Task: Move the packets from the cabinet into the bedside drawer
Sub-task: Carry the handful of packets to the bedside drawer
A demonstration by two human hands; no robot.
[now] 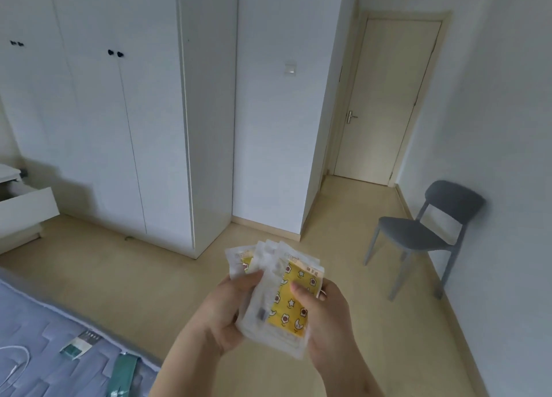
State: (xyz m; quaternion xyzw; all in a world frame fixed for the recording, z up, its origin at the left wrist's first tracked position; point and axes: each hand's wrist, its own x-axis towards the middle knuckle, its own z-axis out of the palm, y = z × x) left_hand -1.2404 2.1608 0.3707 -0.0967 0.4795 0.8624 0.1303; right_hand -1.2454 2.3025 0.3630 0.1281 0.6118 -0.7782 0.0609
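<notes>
Both hands hold a stack of several clear packets (286, 295) with yellow patterned inserts, low in the middle of the view above the floor. My left hand (227, 310) grips the stack's left side, thumb on top. My right hand (325, 313) grips the right side, its thumb pressing the top packet. The white cabinet (125, 121) stands behind on the left with its doors closed. At the far left edge the white bedside drawer (27, 205) is pulled out open.
A grey chair (424, 235) stands by the right wall. A closed cream door (385, 104) is at the back right. A blue mattress (44, 346) with small items and a cable on it fills the lower left. Bare wooden floor lies between.
</notes>
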